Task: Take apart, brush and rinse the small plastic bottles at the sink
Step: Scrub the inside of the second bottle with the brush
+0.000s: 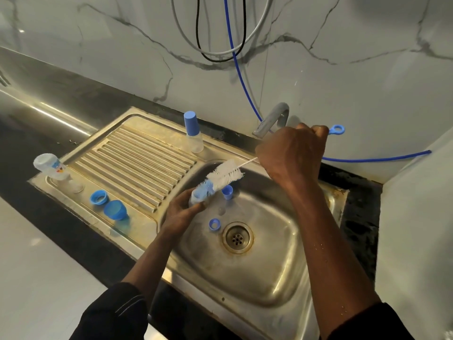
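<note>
My left hand [182,212] grips a small clear bottle [196,196] over the left side of the sink basin [269,278]. My right hand [291,153] holds the handle of a long bottle brush [225,175]; its blue tip sits in the bottle's mouth and the white bristles stick out. The blue ring end of the handle [338,130] shows past my fist. A blue cap [227,191], a blue ring [215,224] and a clear teat [221,210] lie in the basin. A capped bottle [193,136] stands at the back of the drainboard.
An upturned clear bottle [56,170] stands at the drainboard's left corner, with two blue caps [99,197] [115,210] beside it. The grey tap [272,121] juts out behind my right hand. A blue hose [367,159] and cables hang on the marble wall. The drain [237,238] is open.
</note>
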